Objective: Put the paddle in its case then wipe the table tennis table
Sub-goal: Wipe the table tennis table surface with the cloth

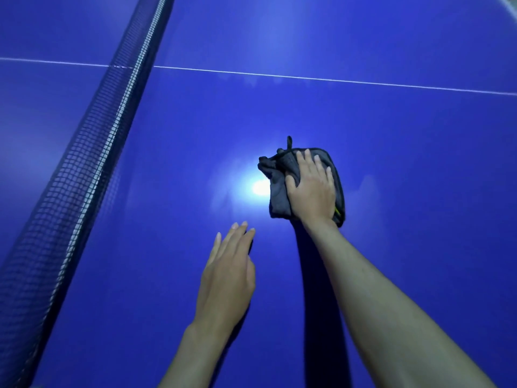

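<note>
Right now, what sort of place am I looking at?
Probably an indoor games or sports room, seen close over a table tennis table: blue top, white centre line, black net. The right hand presses a dark cloth on it.

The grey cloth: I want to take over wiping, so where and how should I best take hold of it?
Probably from above, palm flat on the folded middle of the grey cloth, as the right hand presses it to the blue table now. It lies flat there, while its far-left corner is bunched and loose, a poorer hold. The left hand holds nothing.
</note>
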A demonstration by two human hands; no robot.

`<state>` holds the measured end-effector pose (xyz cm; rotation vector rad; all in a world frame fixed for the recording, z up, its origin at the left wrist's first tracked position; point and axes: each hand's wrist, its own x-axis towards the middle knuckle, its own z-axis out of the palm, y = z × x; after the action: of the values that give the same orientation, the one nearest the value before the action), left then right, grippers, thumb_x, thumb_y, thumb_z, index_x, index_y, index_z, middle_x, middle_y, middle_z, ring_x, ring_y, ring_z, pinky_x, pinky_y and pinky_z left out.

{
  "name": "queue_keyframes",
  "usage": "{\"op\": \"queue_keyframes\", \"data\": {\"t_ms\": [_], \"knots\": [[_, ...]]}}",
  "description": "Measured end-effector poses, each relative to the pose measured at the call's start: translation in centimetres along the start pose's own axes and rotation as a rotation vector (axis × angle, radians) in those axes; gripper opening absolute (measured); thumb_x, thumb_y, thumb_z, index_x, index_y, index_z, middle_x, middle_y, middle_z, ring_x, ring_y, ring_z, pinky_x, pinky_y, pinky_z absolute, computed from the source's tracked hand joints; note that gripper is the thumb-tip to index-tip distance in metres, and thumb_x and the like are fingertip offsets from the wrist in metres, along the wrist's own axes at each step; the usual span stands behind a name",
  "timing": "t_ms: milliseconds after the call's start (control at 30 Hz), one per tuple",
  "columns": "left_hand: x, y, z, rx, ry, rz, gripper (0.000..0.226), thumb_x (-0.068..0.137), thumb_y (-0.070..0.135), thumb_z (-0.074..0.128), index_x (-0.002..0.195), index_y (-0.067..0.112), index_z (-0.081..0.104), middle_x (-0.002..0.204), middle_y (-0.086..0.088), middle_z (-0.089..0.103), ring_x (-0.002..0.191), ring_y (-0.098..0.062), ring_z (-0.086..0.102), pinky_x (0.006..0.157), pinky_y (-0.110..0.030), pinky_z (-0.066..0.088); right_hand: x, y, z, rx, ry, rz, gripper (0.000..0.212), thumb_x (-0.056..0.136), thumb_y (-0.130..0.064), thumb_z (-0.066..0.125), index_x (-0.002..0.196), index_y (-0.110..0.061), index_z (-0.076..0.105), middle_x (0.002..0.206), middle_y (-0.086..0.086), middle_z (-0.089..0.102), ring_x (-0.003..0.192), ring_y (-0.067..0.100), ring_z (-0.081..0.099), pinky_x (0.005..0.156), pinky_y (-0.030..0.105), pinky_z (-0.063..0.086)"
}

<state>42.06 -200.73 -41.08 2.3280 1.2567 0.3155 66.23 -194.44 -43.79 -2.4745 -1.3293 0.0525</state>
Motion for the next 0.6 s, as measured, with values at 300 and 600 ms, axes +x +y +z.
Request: {"op": "queue_keyframes", "data": {"t_ms": [300,600], "knots": [[-6.1,3.5,0.3,0.034,-0.037,-0.002,0.054,0.099,0.009,0.036,0.152,0.011,0.046,0.162,-0.002,0.040,0.154,-0.017,0.028,0.129,-0.040,0.015,-14.3,3.9,-3.3,0.034,-0.030,-0.026,0.064,0.099,-0.037,0.051,0.160,-0.022,0.039,0.168,-0.001,0.035,0.157,0.019,0.028,0.129,0.043,0.022],[-11.5,9.3,0.3,0.011,-0.003,-0.039,0.052,0.102,0.009,0.047,0.155,0.012,0.041,0.165,-0.003,0.035,0.156,-0.016,0.023,0.128,-0.033,0.005,-33.8,7.8,-7.0,-0.004,-0.084,0.048,0.078,0.092,-0.039,0.064,0.162,-0.020,0.036,0.169,-0.001,0.032,0.156,0.019,0.030,0.124,0.044,0.026]]}}
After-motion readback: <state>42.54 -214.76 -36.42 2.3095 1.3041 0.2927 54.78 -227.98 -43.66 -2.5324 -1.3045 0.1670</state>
